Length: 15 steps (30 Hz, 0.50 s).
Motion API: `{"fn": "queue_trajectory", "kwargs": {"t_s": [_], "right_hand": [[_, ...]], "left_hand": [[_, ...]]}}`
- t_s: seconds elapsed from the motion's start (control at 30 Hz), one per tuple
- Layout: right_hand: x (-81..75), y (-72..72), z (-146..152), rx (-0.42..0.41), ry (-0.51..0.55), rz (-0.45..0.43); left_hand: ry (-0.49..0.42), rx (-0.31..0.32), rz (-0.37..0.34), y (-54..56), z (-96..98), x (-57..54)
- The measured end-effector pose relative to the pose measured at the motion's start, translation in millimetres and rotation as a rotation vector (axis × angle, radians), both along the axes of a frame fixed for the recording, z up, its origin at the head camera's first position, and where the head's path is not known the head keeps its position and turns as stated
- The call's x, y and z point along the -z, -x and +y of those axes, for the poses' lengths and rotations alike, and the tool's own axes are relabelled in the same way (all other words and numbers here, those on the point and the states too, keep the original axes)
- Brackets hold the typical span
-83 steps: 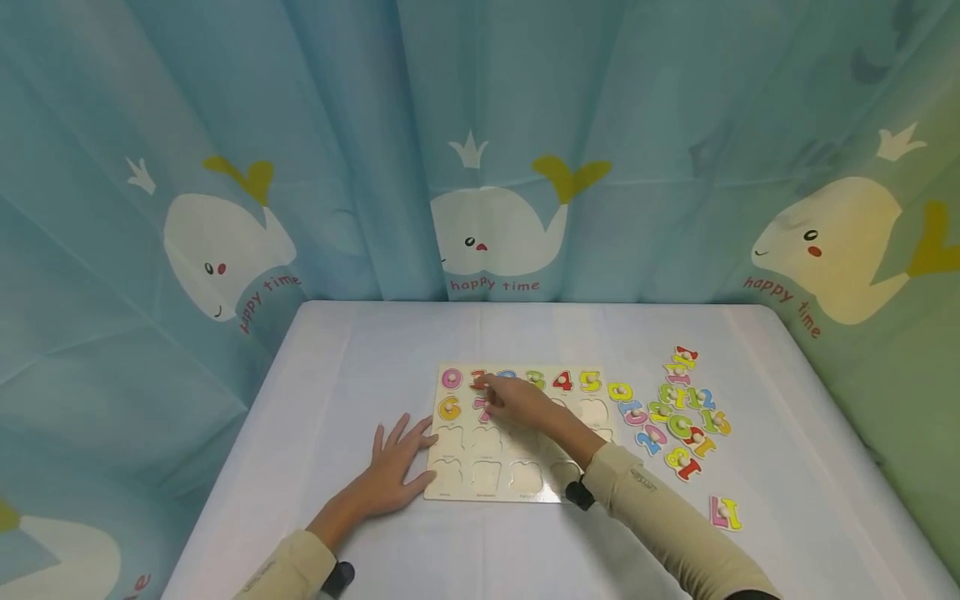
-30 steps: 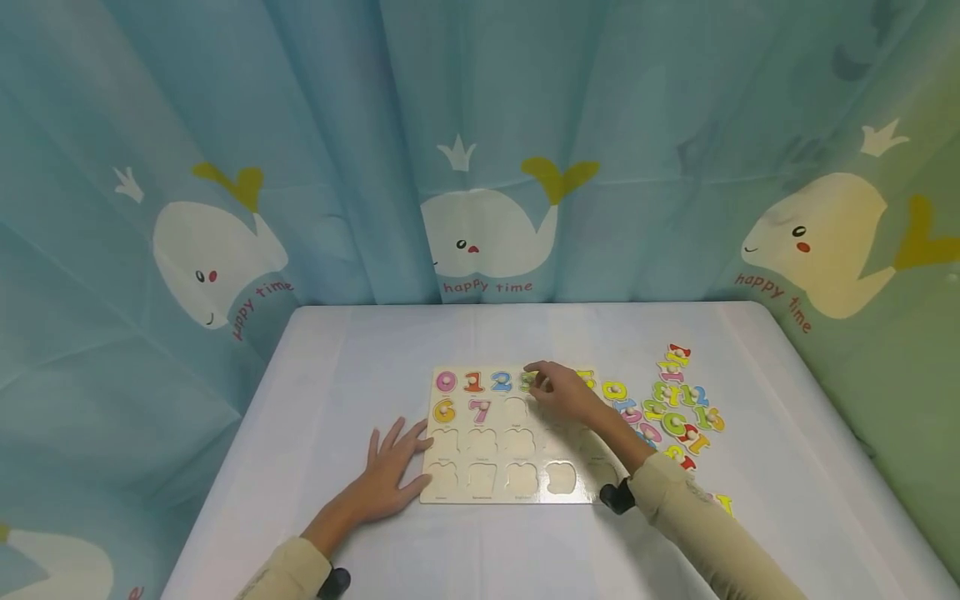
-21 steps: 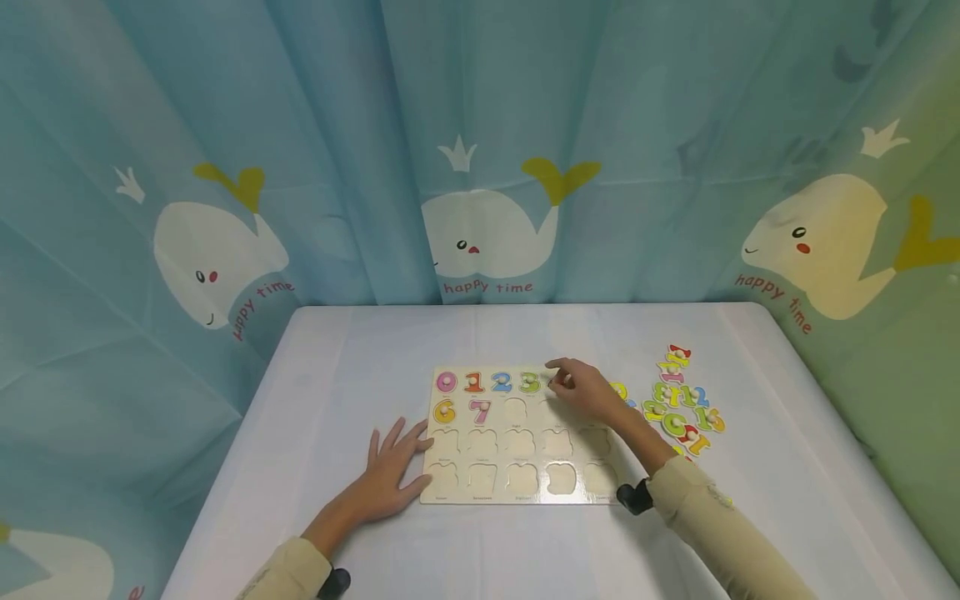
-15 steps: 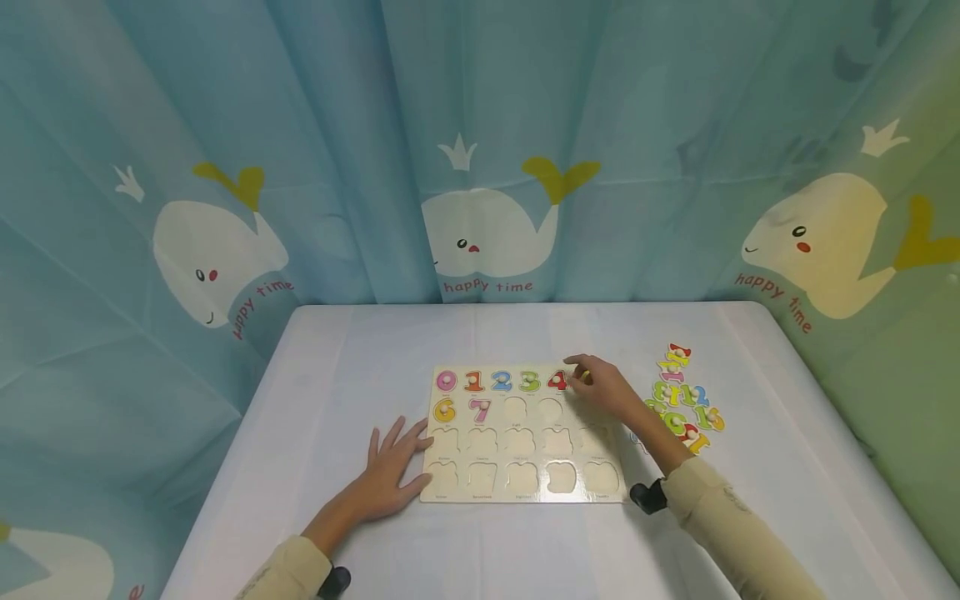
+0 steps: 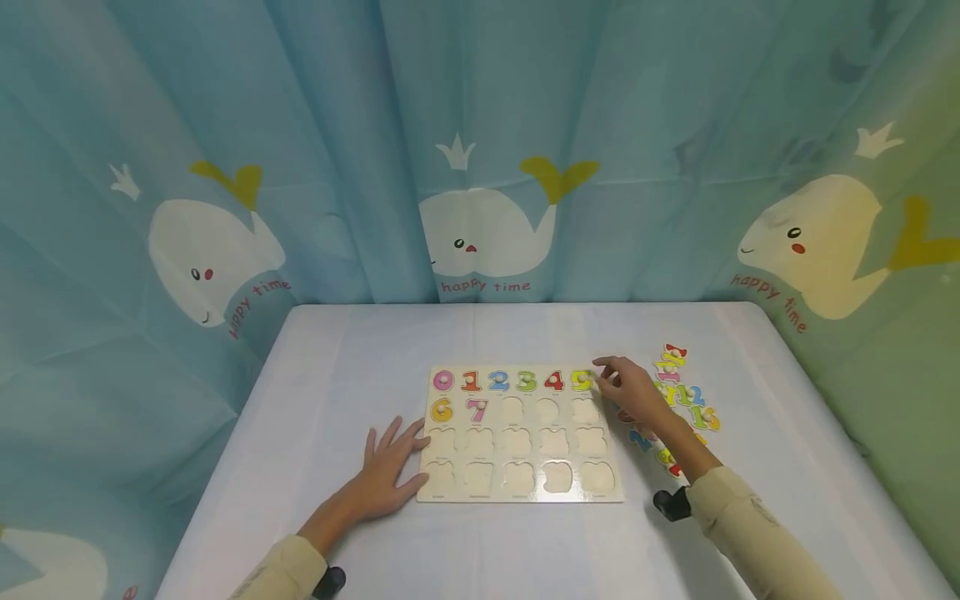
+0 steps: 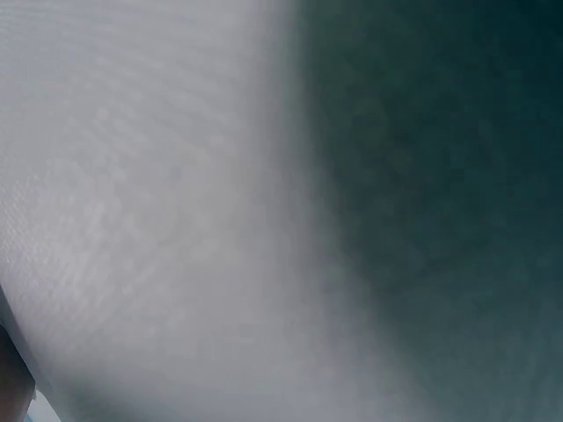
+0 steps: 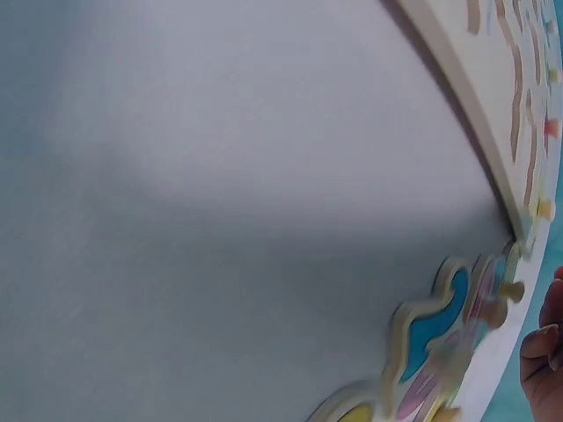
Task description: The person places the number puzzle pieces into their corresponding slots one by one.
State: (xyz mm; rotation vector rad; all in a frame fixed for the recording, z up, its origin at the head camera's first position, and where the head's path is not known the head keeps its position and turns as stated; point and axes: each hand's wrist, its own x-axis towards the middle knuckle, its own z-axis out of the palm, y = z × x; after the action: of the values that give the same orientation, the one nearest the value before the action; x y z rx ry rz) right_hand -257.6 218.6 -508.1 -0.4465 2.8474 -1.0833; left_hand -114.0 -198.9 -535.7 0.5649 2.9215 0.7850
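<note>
In the head view a wooden number puzzle board [image 5: 495,454] lies on the table. Number pieces 0 to 7 sit in it, among them the yellow 5 [image 5: 581,381] at its upper right. My left hand [image 5: 386,475] rests with spread fingers against the board's left edge. Just right of the 5, my right hand [image 5: 628,388] hovers with loosely bent fingers and no visible piece in them. It hides part of the pieces under it. A blue 2 piece [image 7: 431,330] lies below the fingers [image 7: 541,347] in the right wrist view.
Several loose number pieces [image 5: 686,396] lie in a cluster right of the board, some overlapping and partly behind the right forearm. The white table [image 5: 360,350] backs onto a blue whale-print curtain [image 5: 337,150]. The left wrist view shows mostly blurred cloth.
My right hand has passed rightward along the top row, from the 1 to beyond the 5, uncovering the numbers. The left hand has stayed at the board's edge.
</note>
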Motion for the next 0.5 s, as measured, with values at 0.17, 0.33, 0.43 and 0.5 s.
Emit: {"fn": "queue_trajectory", "kwargs": {"t_s": [0.17,0.33,0.43,0.5], "right_hand": [[1.6,-0.9,10,0.028,-0.044,0.006],[2.6,-0.4,21,0.090,-0.065,-0.031],[3.2,-0.2,25,0.114,-0.072,-0.054],[4.1,-0.6,26,0.115,-0.067,-0.065]], "left_hand": [[-0.006,0.012,0.018,-0.7,-2.0,-0.2],[-0.019,0.023,0.026,-0.2,-1.8,0.9],[-0.020,0.019,0.028,-0.3,-1.4,1.0],[-0.020,0.017,0.030,-0.6,-0.9,0.6]]}}
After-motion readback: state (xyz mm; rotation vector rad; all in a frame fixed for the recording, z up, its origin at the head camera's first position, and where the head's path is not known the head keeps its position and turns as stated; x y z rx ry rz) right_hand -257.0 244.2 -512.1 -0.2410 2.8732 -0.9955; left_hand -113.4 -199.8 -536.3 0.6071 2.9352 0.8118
